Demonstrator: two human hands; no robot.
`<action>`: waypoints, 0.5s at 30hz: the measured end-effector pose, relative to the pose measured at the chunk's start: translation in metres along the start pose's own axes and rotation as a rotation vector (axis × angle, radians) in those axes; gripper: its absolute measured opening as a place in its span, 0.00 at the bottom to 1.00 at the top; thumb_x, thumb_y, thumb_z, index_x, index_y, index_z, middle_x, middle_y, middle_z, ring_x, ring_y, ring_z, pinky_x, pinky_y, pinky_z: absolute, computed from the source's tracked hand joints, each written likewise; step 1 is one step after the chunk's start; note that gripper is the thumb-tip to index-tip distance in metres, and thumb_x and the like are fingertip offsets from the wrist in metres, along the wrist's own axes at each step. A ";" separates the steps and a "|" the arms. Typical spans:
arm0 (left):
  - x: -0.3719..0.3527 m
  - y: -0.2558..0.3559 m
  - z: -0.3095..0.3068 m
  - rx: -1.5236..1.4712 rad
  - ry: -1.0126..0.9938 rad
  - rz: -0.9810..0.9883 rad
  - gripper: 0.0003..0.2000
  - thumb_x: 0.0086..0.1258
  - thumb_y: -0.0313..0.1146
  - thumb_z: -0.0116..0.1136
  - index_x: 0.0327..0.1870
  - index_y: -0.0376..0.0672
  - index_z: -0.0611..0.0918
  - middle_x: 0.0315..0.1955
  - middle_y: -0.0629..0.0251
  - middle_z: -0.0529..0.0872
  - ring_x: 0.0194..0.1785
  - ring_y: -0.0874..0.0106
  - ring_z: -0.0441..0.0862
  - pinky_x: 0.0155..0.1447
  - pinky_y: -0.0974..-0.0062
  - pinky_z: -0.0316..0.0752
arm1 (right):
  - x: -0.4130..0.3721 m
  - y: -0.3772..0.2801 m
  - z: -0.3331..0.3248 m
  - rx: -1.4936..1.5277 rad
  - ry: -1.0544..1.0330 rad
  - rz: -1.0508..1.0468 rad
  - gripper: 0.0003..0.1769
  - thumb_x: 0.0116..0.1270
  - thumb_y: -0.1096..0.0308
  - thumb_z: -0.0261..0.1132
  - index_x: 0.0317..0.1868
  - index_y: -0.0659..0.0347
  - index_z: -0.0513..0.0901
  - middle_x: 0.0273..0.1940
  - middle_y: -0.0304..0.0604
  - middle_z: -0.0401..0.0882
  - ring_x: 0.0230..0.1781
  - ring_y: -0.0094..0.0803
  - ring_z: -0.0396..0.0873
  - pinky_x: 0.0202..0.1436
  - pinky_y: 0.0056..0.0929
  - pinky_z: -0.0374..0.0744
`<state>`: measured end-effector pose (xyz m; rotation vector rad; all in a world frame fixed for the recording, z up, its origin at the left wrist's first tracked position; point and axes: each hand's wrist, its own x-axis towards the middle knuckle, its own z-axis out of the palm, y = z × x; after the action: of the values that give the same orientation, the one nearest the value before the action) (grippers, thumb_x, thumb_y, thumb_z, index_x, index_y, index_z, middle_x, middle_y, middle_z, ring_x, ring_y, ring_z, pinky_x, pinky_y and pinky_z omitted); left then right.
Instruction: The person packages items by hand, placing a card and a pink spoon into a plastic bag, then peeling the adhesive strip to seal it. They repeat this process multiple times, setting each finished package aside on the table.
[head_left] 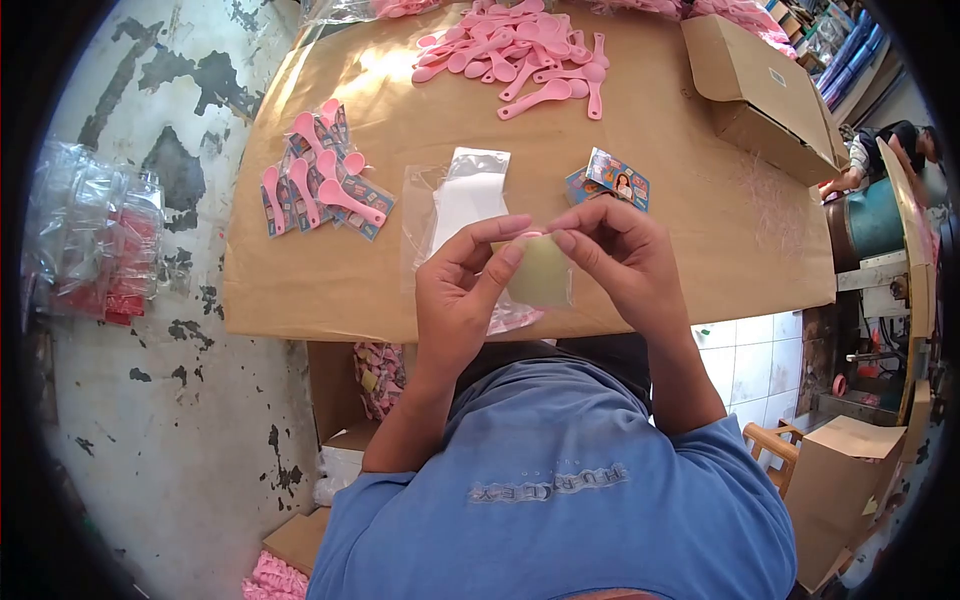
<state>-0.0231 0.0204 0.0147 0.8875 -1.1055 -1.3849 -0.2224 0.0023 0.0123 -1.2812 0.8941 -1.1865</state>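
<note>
My left hand [465, 280] and my right hand [620, 255] are close together above the table's near edge. Each pinches a top corner of a small pale green packet [540, 272], with a bit of pink at its top edge. Beneath and behind my left hand lie white sheets [470, 195] and clear plastic bags [418, 190]. Printed cards [617, 178] rest just beyond my right hand. To the left, several pink spoons [302, 185] lie on printed cards in clear packing. Part of a pink packet [513, 318] shows below the green one.
A heap of pink spoons [510, 45] covers the table's far middle. An open cardboard box [762, 98] stands at the far right. Plastic bags [95, 230] are at far left. Another person's arm [848, 180] shows at the right. A carton [840, 490] stands lower right.
</note>
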 end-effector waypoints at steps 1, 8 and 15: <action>0.000 0.001 -0.001 0.012 0.003 -0.007 0.15 0.80 0.26 0.62 0.63 0.31 0.82 0.49 0.57 0.91 0.50 0.77 0.87 0.56 0.77 0.83 | 0.001 0.000 -0.001 0.021 0.000 -0.001 0.08 0.76 0.71 0.70 0.50 0.65 0.87 0.43 0.34 0.87 0.42 0.15 0.82 0.47 0.18 0.78; -0.005 0.002 -0.011 0.037 -0.020 0.101 0.10 0.80 0.23 0.59 0.57 0.30 0.83 0.44 0.56 0.92 0.46 0.77 0.89 0.51 0.79 0.83 | 0.001 -0.017 -0.001 0.072 -0.073 -0.090 0.05 0.75 0.78 0.68 0.48 0.67 0.88 0.42 0.37 0.83 0.45 0.19 0.81 0.48 0.21 0.79; -0.007 -0.004 -0.033 -0.098 -0.146 0.199 0.05 0.80 0.20 0.55 0.49 0.34 0.82 0.39 0.65 0.89 0.43 0.83 0.84 0.48 0.83 0.79 | 0.006 -0.018 -0.001 -0.170 -0.172 -0.324 0.09 0.69 0.86 0.64 0.45 0.69 0.88 0.39 0.39 0.80 0.41 0.24 0.79 0.45 0.21 0.76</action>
<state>0.0080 0.0232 0.0014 0.5962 -1.1916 -1.3411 -0.2244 -0.0022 0.0309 -1.6874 0.6886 -1.2445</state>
